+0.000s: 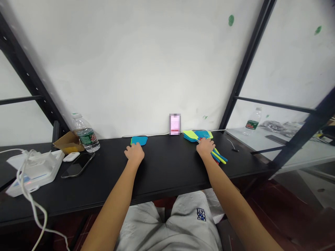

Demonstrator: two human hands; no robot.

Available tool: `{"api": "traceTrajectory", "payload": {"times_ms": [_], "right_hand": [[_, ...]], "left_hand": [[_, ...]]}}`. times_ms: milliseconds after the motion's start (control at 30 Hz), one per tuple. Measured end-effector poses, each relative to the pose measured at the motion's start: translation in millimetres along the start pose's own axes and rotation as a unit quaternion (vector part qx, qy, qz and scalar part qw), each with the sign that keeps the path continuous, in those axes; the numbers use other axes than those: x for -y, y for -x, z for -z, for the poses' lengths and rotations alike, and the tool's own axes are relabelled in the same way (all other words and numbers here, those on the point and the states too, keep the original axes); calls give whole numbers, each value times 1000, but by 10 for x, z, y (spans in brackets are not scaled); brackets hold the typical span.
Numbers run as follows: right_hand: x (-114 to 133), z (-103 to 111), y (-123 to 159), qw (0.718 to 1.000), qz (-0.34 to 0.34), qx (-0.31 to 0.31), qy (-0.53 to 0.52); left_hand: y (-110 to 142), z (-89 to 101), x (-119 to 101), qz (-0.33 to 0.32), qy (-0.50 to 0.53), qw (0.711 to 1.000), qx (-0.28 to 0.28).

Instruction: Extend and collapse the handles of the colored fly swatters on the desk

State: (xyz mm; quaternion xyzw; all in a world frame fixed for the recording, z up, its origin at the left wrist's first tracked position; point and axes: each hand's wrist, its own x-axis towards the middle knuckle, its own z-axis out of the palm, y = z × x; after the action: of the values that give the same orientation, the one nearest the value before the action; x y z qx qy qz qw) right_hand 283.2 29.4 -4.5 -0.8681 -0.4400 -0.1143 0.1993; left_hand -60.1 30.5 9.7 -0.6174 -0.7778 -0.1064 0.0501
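My left hand [134, 152] is closed at the lower edge of a blue fly swatter [139, 140], whose flat square head points at the wall. A sliver of green shows along that head's left side; its handle is hidden under my hand and forearm. To the right, my right hand [205, 147] is closed over the necks of several fly swatters [191, 135] in a bunch. Their yellow-green and blue heads fan out beyond my fingers, and the handles [220, 157], yellow-green, blue and red, stick out at the right of my wrist.
Against the wall leans a small blurred pink-screened device [175, 124]. On the left are a water bottle [87, 134], cardboard box [69, 142], white earbud case [71, 157], phone [78, 165] and power strip [34, 170] with cables. A short cable [235, 149] lies right. Black posts [247, 66] flank the desk [167, 167].
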Motion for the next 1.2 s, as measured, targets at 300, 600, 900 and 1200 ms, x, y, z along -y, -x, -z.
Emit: {"api": "traceTrajectory", "payload": {"times_ms": [300,600,900,1200], "right_hand": [[40,54,69,999,37,-15,2],[174,157,245,988,149,-39,-11],[344,169,435,933,321,-128,-101],[428,147,514,872,426,-185,-152]], "left_hand": [[16,30,-5,4,3,1000,10],[28,20,-21,15,-4,1000,2],[43,36,-36,15,-5,1000,-1],[15,14,-35,20,1,1000,5]]}}
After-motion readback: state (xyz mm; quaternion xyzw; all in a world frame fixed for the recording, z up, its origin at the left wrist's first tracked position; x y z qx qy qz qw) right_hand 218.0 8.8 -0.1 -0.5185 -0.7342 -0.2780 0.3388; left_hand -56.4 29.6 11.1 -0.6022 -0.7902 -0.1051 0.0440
